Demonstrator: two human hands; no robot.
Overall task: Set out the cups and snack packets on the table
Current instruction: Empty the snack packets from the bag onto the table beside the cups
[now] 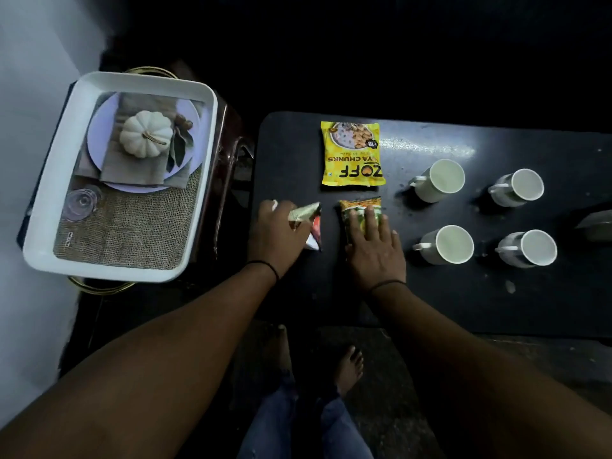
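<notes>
On the black table [447,299] a yellow snack packet [351,154] lies flat at the far left. Just in front of it lies an orange-green packet [359,208], and my right hand [376,250] presses on it with straight fingers. My left hand [278,236] grips a third, tilted packet [309,223] with a pale top and red-white side, beside the orange-green one. Several white cups stand upright in two rows to the right, among them a far-left cup [438,180], a far-right cup [518,187] and a near-left cup [445,245].
A white tray [43,193] with a printed pumpkin picture on its floor sits on a stand left of the table. A grey object [596,226] pokes in at the right edge. My feet and legs [347,369] show below the table's near edge.
</notes>
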